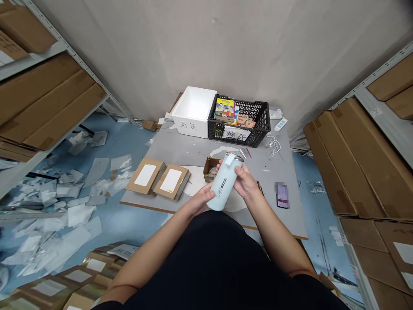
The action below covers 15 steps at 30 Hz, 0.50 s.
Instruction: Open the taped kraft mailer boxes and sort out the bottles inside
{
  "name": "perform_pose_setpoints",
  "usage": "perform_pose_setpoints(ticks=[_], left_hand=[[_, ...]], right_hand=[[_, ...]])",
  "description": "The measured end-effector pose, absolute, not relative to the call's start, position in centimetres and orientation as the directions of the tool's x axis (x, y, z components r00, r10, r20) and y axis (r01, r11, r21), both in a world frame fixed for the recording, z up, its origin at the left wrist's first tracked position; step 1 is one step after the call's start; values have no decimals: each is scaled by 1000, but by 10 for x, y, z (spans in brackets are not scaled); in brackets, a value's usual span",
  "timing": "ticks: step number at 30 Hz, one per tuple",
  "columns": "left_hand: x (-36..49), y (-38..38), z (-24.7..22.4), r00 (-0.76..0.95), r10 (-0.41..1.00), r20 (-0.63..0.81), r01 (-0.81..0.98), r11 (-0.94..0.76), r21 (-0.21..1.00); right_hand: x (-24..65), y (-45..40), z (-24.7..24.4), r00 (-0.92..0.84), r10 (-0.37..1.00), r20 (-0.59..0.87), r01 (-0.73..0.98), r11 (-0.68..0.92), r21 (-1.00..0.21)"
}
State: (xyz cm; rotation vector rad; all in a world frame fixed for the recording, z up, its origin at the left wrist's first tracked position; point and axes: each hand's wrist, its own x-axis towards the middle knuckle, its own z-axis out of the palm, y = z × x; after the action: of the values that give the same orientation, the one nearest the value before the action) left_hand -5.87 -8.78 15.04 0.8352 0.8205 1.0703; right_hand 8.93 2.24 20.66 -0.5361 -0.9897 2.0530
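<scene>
The person's left hand (197, 201) and right hand (244, 182) both hold a pale blue bottle (223, 184) above the counter (180, 148), tilted with its capped end up and away. The left fingers (204, 199) curl around the lower half, and the right fingers (220, 165) wrap the upper half just under the cap (232, 159), so both hands are closed firmly on it. Just behind the bottle sits a small open carton (210, 168), and two cardboard boxes (158, 180) with white labels lie side by side to its left. A phone (282, 195), blurred out, lies to the right near a coil of white cable (273, 147). At the far edge of the counter, a white foam box (193, 112) stands touching a black crate (238, 121) of colourful packs, with cartons on shelves (361, 159) to the right and paper scraps (66, 206) strewn across the floor to the left
</scene>
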Motion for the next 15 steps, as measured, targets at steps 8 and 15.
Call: perform_pose_setpoints(ticks=[8, 15], left_hand=[[-64, -91, 132, 100, 984, -145, -330, 170, 928], [-77, -93, 123, 444, 888, -121, -626, 404, 667]], right_hand=[[91, 19, 202, -484, 875, 17, -272, -131, -953], [118, 35, 233, -742, 670, -15, 66, 51, -997]])
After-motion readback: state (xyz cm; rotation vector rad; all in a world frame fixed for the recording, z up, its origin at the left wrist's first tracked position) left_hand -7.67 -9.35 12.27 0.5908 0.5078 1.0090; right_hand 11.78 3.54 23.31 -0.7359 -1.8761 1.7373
